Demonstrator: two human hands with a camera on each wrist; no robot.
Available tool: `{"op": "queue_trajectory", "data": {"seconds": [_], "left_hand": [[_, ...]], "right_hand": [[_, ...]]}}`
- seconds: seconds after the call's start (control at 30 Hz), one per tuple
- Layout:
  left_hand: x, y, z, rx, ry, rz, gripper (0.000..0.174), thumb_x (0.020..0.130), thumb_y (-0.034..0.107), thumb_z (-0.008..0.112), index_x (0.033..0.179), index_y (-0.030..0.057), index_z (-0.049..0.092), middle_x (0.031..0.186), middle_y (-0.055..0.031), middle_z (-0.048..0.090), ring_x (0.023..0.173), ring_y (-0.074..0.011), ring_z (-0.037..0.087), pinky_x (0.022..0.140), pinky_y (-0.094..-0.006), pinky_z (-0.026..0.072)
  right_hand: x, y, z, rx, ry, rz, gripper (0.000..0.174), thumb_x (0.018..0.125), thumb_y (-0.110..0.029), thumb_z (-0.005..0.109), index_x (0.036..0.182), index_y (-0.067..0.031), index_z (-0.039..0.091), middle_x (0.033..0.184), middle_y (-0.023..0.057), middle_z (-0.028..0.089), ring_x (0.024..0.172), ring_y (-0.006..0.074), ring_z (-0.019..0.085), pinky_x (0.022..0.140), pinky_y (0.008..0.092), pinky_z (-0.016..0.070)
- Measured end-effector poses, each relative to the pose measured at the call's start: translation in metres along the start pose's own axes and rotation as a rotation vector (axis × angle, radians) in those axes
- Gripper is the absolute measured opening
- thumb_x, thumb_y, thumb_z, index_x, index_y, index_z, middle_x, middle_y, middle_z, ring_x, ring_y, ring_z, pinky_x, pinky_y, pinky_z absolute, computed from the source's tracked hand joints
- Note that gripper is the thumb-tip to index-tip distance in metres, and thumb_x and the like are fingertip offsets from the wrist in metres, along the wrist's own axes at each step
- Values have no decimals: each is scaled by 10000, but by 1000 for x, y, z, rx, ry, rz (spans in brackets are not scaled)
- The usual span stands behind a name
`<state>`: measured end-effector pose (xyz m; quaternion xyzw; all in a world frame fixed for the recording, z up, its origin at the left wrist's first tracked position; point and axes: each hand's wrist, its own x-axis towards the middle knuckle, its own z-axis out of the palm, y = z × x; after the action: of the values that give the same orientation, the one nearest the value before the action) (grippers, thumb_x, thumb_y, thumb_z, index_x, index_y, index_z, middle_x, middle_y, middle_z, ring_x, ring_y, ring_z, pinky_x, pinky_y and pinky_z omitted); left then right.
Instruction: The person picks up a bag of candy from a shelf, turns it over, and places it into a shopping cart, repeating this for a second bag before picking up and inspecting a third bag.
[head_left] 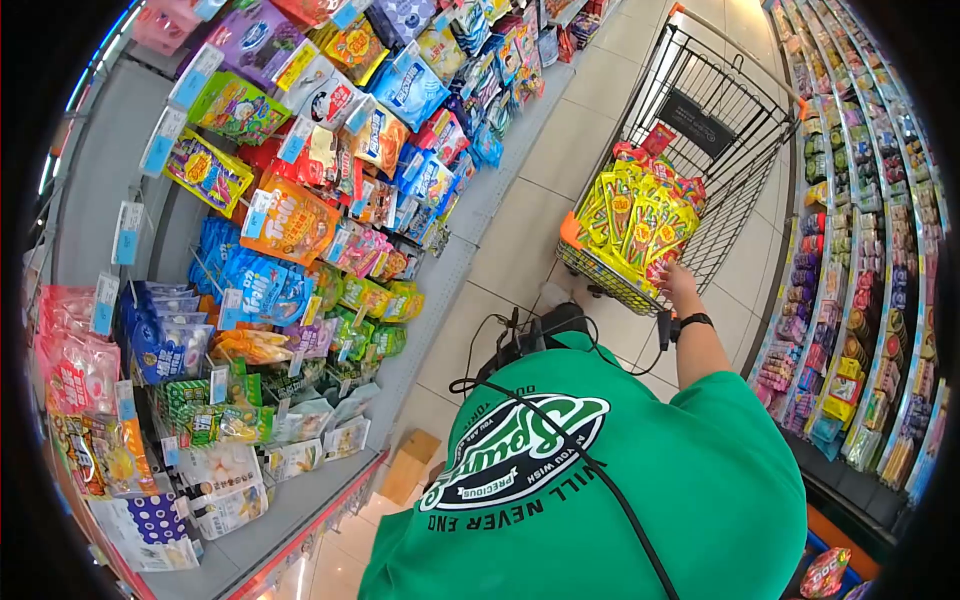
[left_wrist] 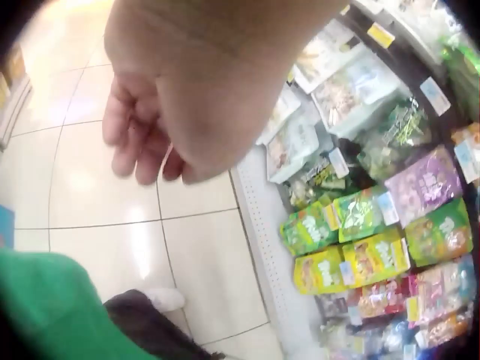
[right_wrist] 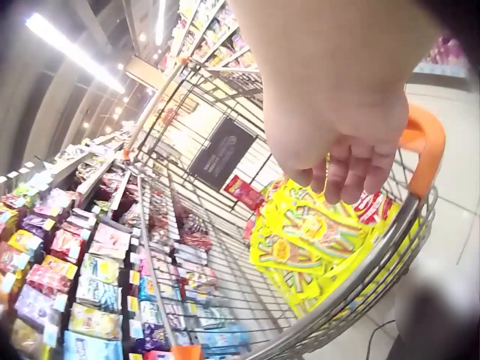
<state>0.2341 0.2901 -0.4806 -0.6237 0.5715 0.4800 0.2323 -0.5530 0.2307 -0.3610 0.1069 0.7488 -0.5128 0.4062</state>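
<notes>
My right hand (head_left: 681,284) is over the near end of a wire shopping cart (head_left: 742,195), its fingers loosely bent with nothing held in them. In the right wrist view, those fingertips overlap a heap of yellow candy packets (right_wrist: 311,236) inside the cart. A few red packets (head_left: 657,139) lie among and behind the yellow ones. My left hand (left_wrist: 176,124) hangs beside the snack shelf with relaxed fingers, holding nothing; it is out of the head view. Nearest to it are green candy bags (left_wrist: 309,227) and pale food packs (left_wrist: 292,150) on the shelf.
Hanging bags of sweets, such as an orange bag (head_left: 290,220), fill the shelf at left. Another tall shelf (head_left: 855,250) with small packets runs along the right. Pale floor tiles (head_left: 525,225) lie between. A black cable (head_left: 600,470) crosses my green shirt (head_left: 640,440).
</notes>
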Motion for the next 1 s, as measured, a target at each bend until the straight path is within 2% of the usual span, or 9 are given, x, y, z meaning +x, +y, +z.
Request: {"op": "queue_trajectory", "data": {"seconds": [0.13,0.17,0.27,0.33,0.4,0.5,0.57,0.87,1.0], "left_hand": [[-8,-17,-9,287,159,358,260,850,211,502,939,-17,589,815,-172,650,713,-229,639,588,-335,490],[-13,-12,-3,-395,132,6,302,845,225,508,1021,-13,569,855,-150,642,782,-230,624,615,-326,498],[-48,86,-57,-937,72,-311,288,850,249,520,1021,19,546,851,-110,620,723,-187,601,571,-295,463],[-75,192,-89,-894,214,-330,266,854,261,526,1005,42,550,829,-83,615,688,-153,591,556,-275,445],[-86,282,-106,-764,358,-304,242,867,275,532,981,65,569,802,-57,622,667,-125,587,556,-260,436],[-87,332,-105,-670,371,-262,243,884,294,536,981,75,577,806,-42,631,667,-112,589,560,-254,435],[-97,346,-91,-609,373,-264,276,902,319,531,1005,67,578,832,-49,641,690,-120,600,567,-258,444],[-190,314,-8,-590,185,-606,333,887,337,546,1066,57,557,868,-93,659,726,-184,625,619,-329,486],[-210,359,-14,-504,124,-687,312,894,324,531,1069,68,565,860,-92,663,741,-187,627,636,-332,486]], "right_hand": [[18,9,-24,-60,21,153,183,852,-202,534,976,-70,562,716,58,575,520,165,517,447,315,446],[23,4,-17,-245,-18,96,223,842,-215,544,993,-53,569,737,67,593,543,188,546,484,344,472],[68,-5,1,-727,-195,25,266,837,-282,554,991,-72,606,786,75,617,736,217,605,651,400,509],[100,-4,17,-1095,-264,-327,309,803,-264,600,992,-22,629,832,99,653,767,238,620,736,365,502],[132,10,34,-877,-352,-278,355,719,-276,650,958,-15,676,903,210,673,883,296,655,788,386,490],[145,11,47,-996,-465,-199,470,709,-280,687,1079,2,614,1048,191,649,976,314,625,853,386,477],[158,23,53,-1174,-461,-115,649,691,-266,737,1236,-4,502,1184,185,597,1079,320,581,904,390,462],[173,75,42,-1304,-462,-122,816,619,-291,803,1285,10,443,1186,241,570,1130,351,544,903,414,481],[189,95,44,-1312,-560,-99,816,602,-340,821,1247,-10,445,1110,236,601,1079,347,572,913,419,468]]}}
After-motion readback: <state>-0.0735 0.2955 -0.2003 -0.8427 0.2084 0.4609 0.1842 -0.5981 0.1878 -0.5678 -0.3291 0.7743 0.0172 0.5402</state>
